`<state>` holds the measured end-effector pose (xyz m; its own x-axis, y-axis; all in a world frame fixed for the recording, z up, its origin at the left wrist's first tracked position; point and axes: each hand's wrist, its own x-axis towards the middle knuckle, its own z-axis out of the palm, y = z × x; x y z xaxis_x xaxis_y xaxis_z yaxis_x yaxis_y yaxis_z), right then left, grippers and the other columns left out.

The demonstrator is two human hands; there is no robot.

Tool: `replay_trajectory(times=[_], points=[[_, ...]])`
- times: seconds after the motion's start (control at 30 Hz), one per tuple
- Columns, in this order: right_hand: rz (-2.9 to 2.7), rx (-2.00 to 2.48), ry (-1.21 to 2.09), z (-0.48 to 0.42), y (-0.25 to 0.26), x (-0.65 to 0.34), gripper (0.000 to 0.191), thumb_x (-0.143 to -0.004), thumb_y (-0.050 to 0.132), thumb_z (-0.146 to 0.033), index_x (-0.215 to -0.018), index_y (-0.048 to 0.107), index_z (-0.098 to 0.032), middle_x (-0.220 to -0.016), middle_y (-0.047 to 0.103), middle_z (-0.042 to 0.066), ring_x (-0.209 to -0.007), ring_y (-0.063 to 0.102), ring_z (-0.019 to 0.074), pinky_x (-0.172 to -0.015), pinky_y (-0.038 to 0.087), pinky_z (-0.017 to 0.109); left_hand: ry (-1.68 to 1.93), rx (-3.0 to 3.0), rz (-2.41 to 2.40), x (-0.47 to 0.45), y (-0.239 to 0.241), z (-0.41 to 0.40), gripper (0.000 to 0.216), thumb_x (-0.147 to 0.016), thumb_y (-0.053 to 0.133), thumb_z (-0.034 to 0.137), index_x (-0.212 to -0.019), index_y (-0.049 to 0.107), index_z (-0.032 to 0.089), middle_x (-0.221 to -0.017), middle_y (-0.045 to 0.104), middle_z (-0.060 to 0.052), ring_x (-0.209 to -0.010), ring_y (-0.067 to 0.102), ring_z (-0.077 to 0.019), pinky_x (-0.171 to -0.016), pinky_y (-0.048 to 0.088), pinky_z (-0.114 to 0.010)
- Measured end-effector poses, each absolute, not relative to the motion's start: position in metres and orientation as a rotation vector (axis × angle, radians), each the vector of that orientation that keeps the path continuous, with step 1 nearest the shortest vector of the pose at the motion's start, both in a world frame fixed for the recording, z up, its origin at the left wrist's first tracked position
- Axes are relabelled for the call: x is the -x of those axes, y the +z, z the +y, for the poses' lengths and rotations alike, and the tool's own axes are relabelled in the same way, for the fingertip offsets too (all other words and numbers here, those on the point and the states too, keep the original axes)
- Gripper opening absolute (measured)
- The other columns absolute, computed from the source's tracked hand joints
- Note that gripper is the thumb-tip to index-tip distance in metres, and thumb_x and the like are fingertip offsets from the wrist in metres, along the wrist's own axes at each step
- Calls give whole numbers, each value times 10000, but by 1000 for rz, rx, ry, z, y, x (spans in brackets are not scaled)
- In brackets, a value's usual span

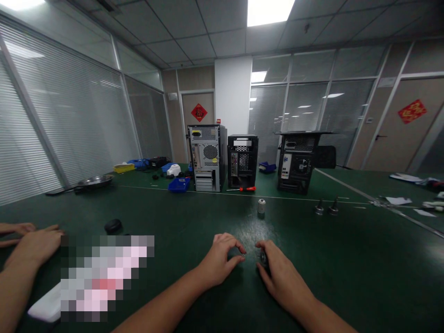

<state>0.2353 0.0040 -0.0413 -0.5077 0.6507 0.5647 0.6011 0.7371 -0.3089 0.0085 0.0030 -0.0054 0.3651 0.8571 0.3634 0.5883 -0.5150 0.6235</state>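
Observation:
My left hand (220,260) rests on the green table (347,259), fingers curled, with thumb and forefinger meeting at the tips. Nothing shows between them. A short gap to its right, my right hand (279,273) lies on the table and pinches a small dark round metal part (262,257) at its fingertips. The part is mostly hidden by the fingers. A small silver cylinder (261,206) stands upright on the table beyond both hands.
Another person's hands (33,240) rest at the left edge, near a black oval object (113,225) and a white object (46,305). Three computer cases (207,158) stand at the back, with a red screwdriver (248,188), blue bin (179,185), metal bowl (95,180) and two metal pieces (326,207).

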Motion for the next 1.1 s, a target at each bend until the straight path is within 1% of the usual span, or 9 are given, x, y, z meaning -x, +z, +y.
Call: replay_trajectory(times=[0.17,0.3,0.4,0.57,0.73,0.9,0.97,1.03,1.1], points=[[-2375,890,42,0,-34,-230,296,-897,566,-45,-1168,527,-157,-1077,451,49,-985,472,194,-864,416,307,855,-2332,1197,-9,-5,1,95,-857,739,261,-928,684,227,-1000,695,-7,-1051,565,-218,-981,315,-372],[-2443,779,-47,-4,-31,-227,137,-975,498,-90,-1061,585,-152,-953,445,52,-862,454,198,-795,361,303,805,-2410,1093,-10,-8,0,39,-910,687,263,-895,692,227,-972,716,6,-1028,582,-194,-975,305,-356],[-2423,763,-64,-3,-33,-228,160,-1007,428,-105,-1018,586,-134,-936,432,67,-849,446,203,-772,340,291,781,-2422,1066,-10,-7,-1,84,-941,651,292,-909,705,236,-972,721,4,-1015,589,-187,-970,309,-353],[-2421,787,10,-1,-35,-229,163,-982,461,-92,-1035,603,-150,-963,447,57,-894,449,202,-817,340,307,750,-2426,1057,-10,-6,-1,172,-980,583,332,-918,704,227,-978,724,-14,-1018,590,-197,-963,328,-355],[-2427,820,-36,0,-19,-241,240,-1015,383,-191,-1050,619,-158,-968,468,64,-891,460,204,-840,363,341,815,-2473,1111,-8,7,-8,172,-986,529,280,-1036,688,237,-1049,704,-30,-1046,576,-207,-964,353,-373],[-2249,1146,-37,33,-6,-312,423,-1037,374,-477,-1034,630,-140,-991,501,92,-840,507,199,-709,428,292,924,-2660,902,-8,48,-30,323,-977,462,296,-1260,607,243,-1176,676,-79,-1098,574,-248,-986,379,-431],[-2124,1333,21,57,-12,-365,536,-997,382,-601,-1039,647,-137,-1015,516,115,-835,528,212,-692,443,296,863,-2722,821,-11,57,-45,382,-983,418,393,-1309,590,290,-1167,681,-72,-1128,575,-259,-980,389,-448],[-2020,1526,70,81,-23,-428,640,-920,415,-689,-1053,673,-120,-1037,522,155,-862,545,241,-714,449,324,796,-2708,946,-18,53,-63,426,-948,371,574,-1222,639,390,-1102,694,-42,-1166,559,-271,-929,392,-477],[-1929,1737,194,98,-34,-490,661,-881,460,-695,-1051,693,-100,-1019,525,190,-837,564,243,-681,439,325,794,-2673,1040,-25,38,-81,486,-912,310,657,-1151,661,420,-1063,694,-44,-1185,550,-277,-869,369,-518]])
